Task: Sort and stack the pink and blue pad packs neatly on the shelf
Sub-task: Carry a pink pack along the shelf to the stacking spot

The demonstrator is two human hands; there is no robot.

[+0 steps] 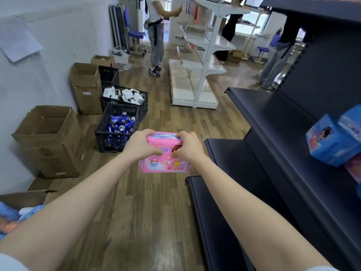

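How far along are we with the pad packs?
Done: blue packs sit on the dark shelf, tilted rather than stacked. In hand: left hand and right hand grip one pink pack over the floor. Left: shelving it, straightening the blue ones, and likely more packs at lower left.

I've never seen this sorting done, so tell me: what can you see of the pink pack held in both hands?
The pink pad pack is a soft-looking packet in glossy plastic wrap, printed with cartoon figures, hearts and writing. It hangs in the air over the wooden floor, left of the dark shelf, printed face towards the camera. The left hand grips its upper left part, the right hand its upper right; nothing else touches it.
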